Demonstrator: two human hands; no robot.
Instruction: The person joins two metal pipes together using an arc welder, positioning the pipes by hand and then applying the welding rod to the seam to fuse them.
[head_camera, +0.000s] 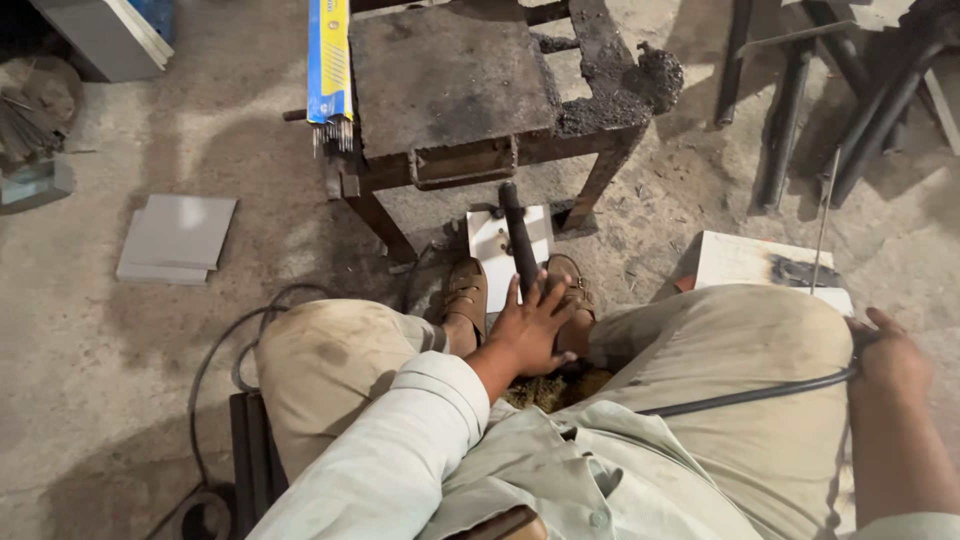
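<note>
I sit with my knees apart, looking down. My left hand (530, 325) reaches down between my legs and grips the lower end of a dark rod (517, 235) that stands over a white plate (497, 250) on the floor by my sandalled feet (467, 293). My right hand (888, 355) rests on my right knee, closed on a black cable (750, 395) that runs across my thigh. A thin welding rod (825, 215) rises above that hand; whether the hand holds it is hidden.
A rusty metal work stand (450, 80) is just ahead, with a packet of welding rods (329, 65) leaning on its left side. Grey flat plates (178, 238) lie left on the concrete. A white block (745, 260) sits right. Dark steel bars (790, 110) lean at back right.
</note>
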